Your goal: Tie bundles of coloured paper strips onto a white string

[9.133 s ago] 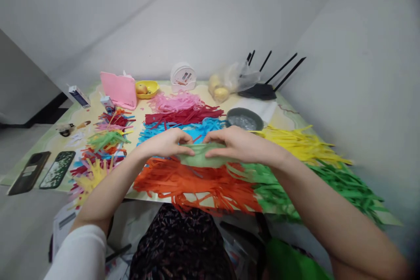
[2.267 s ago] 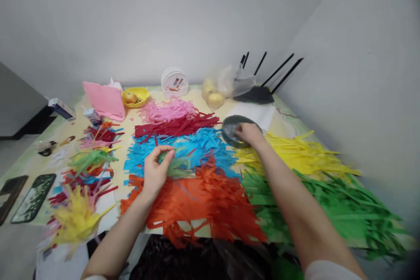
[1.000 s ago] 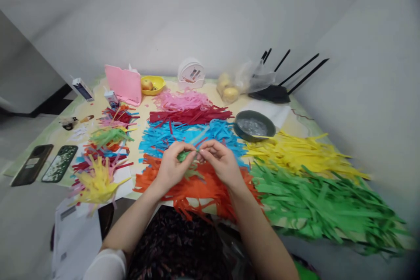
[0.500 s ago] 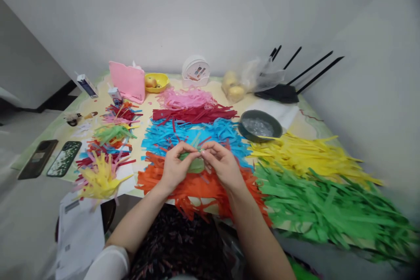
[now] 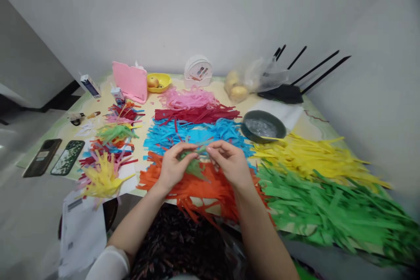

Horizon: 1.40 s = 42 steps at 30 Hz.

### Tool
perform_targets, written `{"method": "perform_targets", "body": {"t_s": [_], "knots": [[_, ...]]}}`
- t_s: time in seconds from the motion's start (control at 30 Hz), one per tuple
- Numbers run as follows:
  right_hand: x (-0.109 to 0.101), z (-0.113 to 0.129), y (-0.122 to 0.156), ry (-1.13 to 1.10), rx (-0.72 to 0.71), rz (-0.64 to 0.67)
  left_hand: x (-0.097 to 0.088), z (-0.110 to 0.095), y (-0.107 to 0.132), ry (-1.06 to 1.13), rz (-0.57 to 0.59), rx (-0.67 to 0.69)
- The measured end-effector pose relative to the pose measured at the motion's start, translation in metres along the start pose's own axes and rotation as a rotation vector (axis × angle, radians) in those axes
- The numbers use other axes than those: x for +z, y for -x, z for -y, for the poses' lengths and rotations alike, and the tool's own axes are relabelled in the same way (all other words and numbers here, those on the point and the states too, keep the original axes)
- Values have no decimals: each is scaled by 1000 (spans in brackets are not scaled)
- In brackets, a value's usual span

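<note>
My left hand (image 5: 173,167) pinches a small bundle of green paper strips (image 5: 193,164) above the orange strip pile (image 5: 197,186). Its thumb and fingers close round the bundle's top. My right hand (image 5: 229,162) is close beside it, fingers curled and pinched near the same bundle's top end. The bundle's loose ends hang down between the two hands. Just behind the hands lies the blue strip pile (image 5: 193,134).
Strip piles cover the table: dark red (image 5: 197,114), pink (image 5: 190,98), yellow (image 5: 311,154), green (image 5: 331,208). A dark bowl (image 5: 262,126) sits right of the blue pile. Finished tassels (image 5: 105,157) and two phones (image 5: 54,156) lie left. A pink case (image 5: 130,81), yellow bowl (image 5: 159,82) stand behind.
The right hand came back from the dark bowl to the green bundle. Over the last second both hands stay together, and the bundle has turned so its ends hang lower.
</note>
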State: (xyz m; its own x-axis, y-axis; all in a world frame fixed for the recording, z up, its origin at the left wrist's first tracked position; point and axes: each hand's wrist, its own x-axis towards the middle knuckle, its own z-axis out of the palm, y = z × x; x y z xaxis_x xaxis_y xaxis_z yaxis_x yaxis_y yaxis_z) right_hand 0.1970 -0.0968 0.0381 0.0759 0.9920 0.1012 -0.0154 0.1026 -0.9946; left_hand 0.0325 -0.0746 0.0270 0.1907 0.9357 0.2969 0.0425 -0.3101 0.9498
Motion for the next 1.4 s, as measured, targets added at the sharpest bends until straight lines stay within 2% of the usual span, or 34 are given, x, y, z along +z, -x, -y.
{"method": "perform_targets", "body": {"t_s": [0.13, 0.27, 0.43, 0.5, 0.57, 0.63, 0.67, 0.73, 0.77, 0.8, 0.83, 0.93, 1.0, 1.07, 1.17, 1.27, 1.33, 1.4], "knots": [[5, 6, 4, 99, -72, -37, -2, -2, -1, -19, 51, -33], [12, 8, 10, 117, -105, -153, -6, -4, 2, -20, 38, -64], [28, 2, 27, 109, -146, -246, -12, -7, 23, -53, 46, -60], [39, -6, 39, 108, -136, -237, -26, -7, 40, -96, 46, -79], [49, -19, 53, 127, -100, -116, -56, -7, 63, -226, 28, -101], [59, -35, 68, 159, -64, 47, -97, -9, 90, -467, -113, -106], [64, -43, 75, 174, -51, 111, -120, -11, 105, -615, -262, -91], [76, -57, 85, 214, -52, 180, -159, -13, 132, -914, -649, -28], [83, -62, 86, 243, -71, 200, -172, -12, 143, -1022, -755, 12], [92, -65, 86, 279, -105, 223, -181, -9, 151, -1093, -779, 44], [102, -67, 83, 325, -153, 251, -185, -4, 158, -1130, -734, 64], [143, -65, 63, 580, -282, 423, -180, 19, 171, -1119, -525, 44], [172, -62, 48, 797, -300, 587, -179, 32, 179, -1090, -538, -3], [197, -63, 35, 923, -290, 690, -192, 39, 189, -1047, -614, -39], [221, -68, 22, 959, -284, 739, -232, 35, 207, -977, -758, -81], [235, -69, 11, 932, -292, 792, -270, 17, 221, -960, -1022, -91], [246, -62, 4, 864, -306, 847, -282, -3, 222, -988, -1233, 4], [261, -49, 0, 761, -330, 909, -279, -24, 217, -1069, -1415, 204]]}}
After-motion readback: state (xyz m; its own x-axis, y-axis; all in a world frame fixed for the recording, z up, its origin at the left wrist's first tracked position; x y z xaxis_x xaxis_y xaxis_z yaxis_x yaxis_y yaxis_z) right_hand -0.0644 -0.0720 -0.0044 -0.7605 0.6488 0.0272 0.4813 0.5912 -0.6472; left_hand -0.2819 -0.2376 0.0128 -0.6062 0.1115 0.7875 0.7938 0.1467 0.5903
